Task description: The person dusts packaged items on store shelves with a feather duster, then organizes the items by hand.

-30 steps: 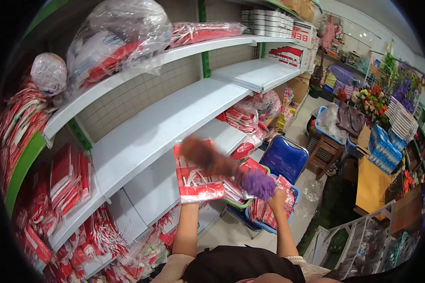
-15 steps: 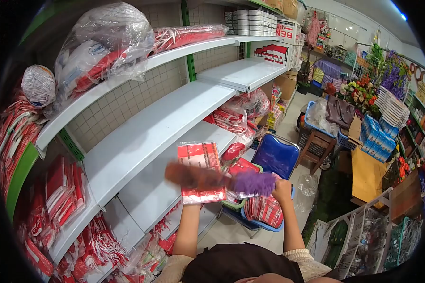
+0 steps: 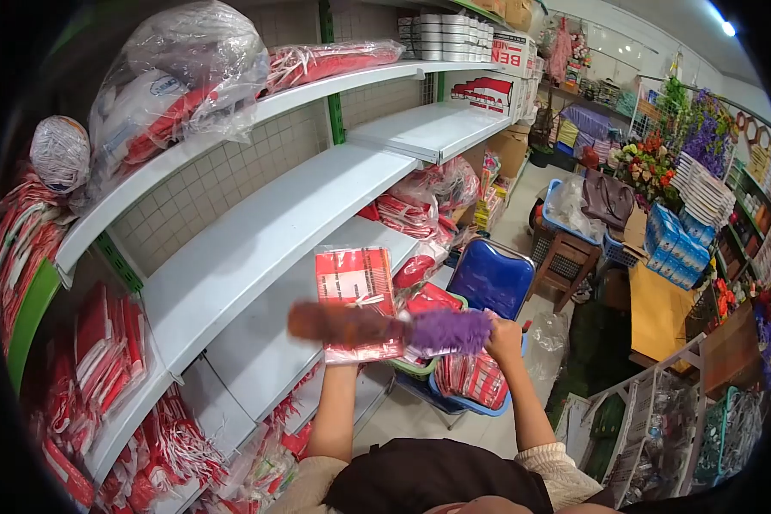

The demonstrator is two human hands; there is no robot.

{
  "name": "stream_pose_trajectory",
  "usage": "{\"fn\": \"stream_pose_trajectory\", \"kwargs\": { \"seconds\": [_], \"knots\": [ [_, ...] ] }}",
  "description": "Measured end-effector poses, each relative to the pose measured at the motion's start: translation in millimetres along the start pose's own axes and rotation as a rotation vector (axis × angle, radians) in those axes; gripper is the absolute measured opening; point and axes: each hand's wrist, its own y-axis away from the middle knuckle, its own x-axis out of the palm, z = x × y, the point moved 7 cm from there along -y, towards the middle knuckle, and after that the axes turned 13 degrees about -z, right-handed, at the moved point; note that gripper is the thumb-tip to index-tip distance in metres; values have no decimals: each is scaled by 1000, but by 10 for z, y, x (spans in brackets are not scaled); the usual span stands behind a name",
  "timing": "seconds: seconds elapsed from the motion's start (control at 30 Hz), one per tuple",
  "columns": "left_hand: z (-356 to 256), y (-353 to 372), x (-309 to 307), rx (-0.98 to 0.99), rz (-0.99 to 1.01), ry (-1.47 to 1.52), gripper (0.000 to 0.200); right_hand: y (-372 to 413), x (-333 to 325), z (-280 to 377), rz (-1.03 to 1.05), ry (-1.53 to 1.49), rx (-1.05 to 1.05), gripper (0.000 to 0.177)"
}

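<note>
My right hand is closed round one end of a fluffy duster, purple near the hand and brown-orange at its far end, blurred by motion. The duster reaches leftward across a clear plastic packet of red-and-white printed material. That packet rests on my left hand, whose fingers are hidden beneath it. Below the duster, a blue basket holds more red-and-white packets. A green-rimmed basket sits beside it, partly covered by the duster.
White shelves run along the left, with red-and-white bundles on them. A large plastic bag lies on the upper shelf. Beyond the baskets stands a blue chair. A white rack is at the right.
The whole view has shifted slightly. The duster and my right hand stay over the lower part of the packet, and the packet remains on my left hand.
</note>
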Motion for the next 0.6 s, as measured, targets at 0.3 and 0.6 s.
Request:
{"fn": "stream_pose_trajectory", "kwargs": {
  "seconds": [0.3, 0.6],
  "knots": [
    [33, -154, -544, -178, -2, 221, 47, -224, -189, -44, -6, -65, 49, 15],
    [-130, 66, -308, 42, -45, 6, 46, -252, -8, 127, -8, 93, 191, 22]
  ]
}}
